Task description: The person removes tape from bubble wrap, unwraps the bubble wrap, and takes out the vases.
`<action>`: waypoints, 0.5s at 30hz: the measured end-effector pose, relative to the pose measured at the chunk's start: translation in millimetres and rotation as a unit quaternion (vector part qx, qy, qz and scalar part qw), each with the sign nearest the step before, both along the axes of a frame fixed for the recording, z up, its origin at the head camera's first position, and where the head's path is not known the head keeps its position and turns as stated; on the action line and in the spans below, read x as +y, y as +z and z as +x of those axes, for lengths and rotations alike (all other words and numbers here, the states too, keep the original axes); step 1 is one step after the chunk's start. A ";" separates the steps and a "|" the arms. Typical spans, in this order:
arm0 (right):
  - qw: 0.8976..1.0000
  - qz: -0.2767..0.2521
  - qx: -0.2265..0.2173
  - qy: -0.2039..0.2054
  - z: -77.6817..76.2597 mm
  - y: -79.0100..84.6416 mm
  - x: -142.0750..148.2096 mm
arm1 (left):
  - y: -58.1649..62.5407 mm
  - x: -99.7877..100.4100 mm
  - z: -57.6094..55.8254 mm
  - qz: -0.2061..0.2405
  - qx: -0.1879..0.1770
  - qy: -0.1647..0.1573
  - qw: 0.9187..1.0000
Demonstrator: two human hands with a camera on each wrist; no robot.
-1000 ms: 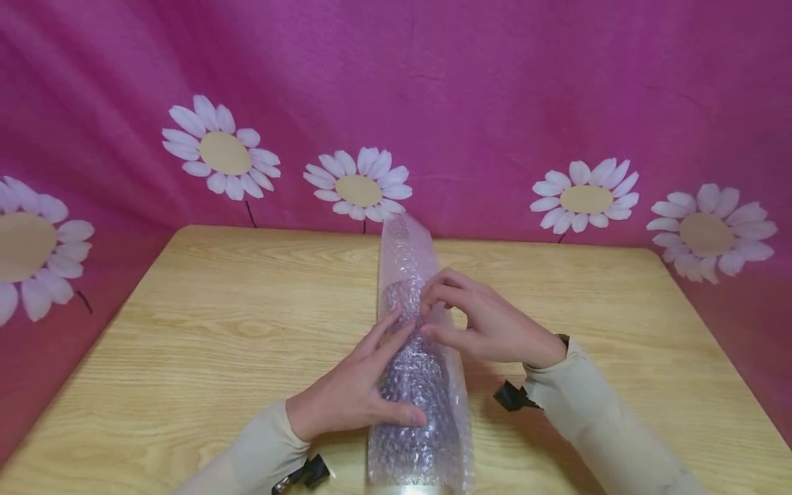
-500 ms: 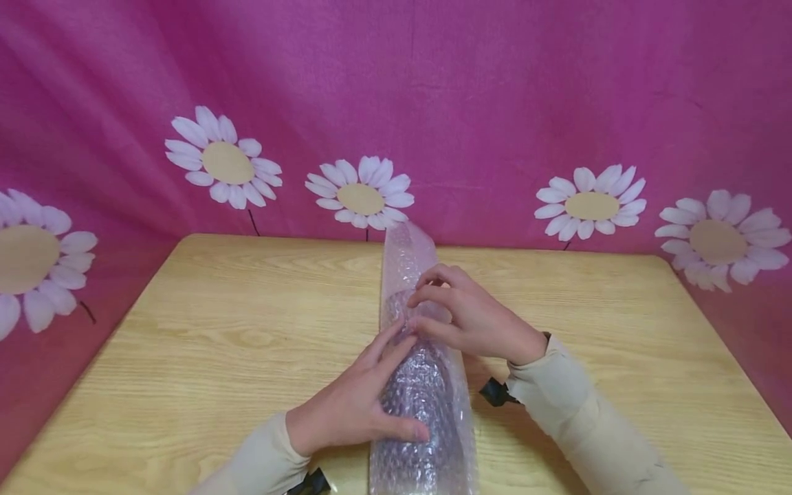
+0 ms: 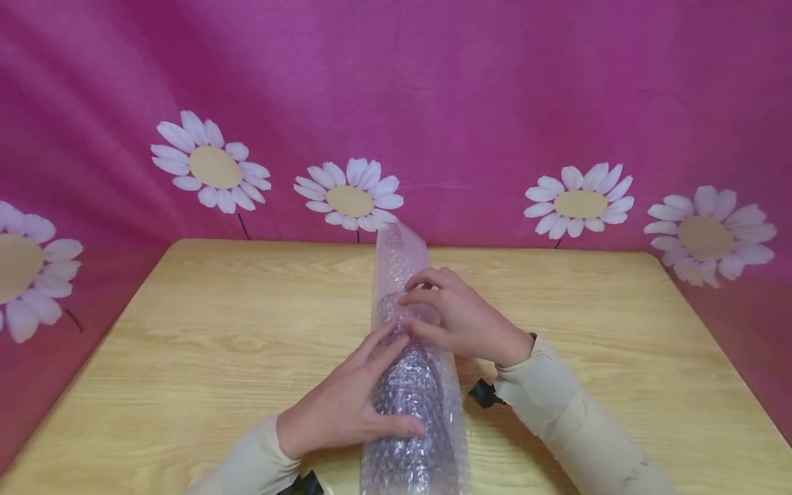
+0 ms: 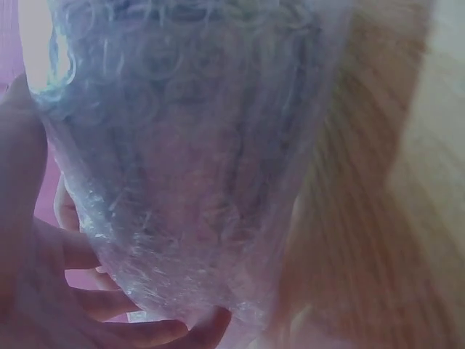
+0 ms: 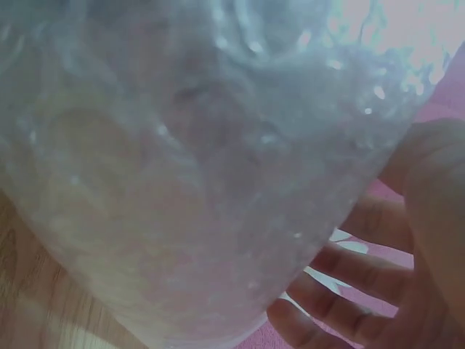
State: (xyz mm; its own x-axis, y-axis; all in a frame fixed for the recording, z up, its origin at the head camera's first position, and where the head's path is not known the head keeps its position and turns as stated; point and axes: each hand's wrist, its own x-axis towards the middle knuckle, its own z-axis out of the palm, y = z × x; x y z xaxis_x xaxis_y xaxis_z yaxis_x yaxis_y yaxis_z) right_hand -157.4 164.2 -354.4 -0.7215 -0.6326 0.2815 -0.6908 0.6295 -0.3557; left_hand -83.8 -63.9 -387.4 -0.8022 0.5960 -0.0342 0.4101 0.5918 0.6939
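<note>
A long bundle in clear bubble wrap (image 3: 414,399) lies along the middle of the table, with dark contents showing through its near part. What is inside cannot be made out. My left hand (image 3: 349,402) rests on its left side, fingers straight and spread, thumb across the top. Beside those fingertips, my right hand (image 3: 464,313) has its thumb and bent fingers on the wrap from the right, pinching at a loose layer. In the left wrist view the wrapped bundle (image 4: 189,167) tapers toward the fingers (image 4: 109,304). The right wrist view shows the wrap (image 5: 182,203) hiding the right fingertips in part.
The wooden table (image 3: 247,309) extends to both sides of the bundle. Behind it hangs a pink cloth (image 3: 458,103) with large white daisies. The far end of the wrap reaches the table's back edge. A black piece (image 3: 485,393) hangs at the right cuff.
My right hand has shifted left across the bundle, bringing its fingertips closer to the left hand's. The left hand keeps its place on the wrap. The head view has tilted slightly.
</note>
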 end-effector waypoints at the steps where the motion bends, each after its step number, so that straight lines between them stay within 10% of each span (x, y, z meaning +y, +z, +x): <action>1: 1.000 0.000 0.002 0.000 0.0 -0.1 -0.4 | 0.8 1.0 -0.4 0.001 0.002 0.008 1.000; 15: 1.000 0.004 0.019 -0.002 -1.2 -1.9 -1.9 | 2.6 17.8 -14.4 0.055 0.090 0.136 0.985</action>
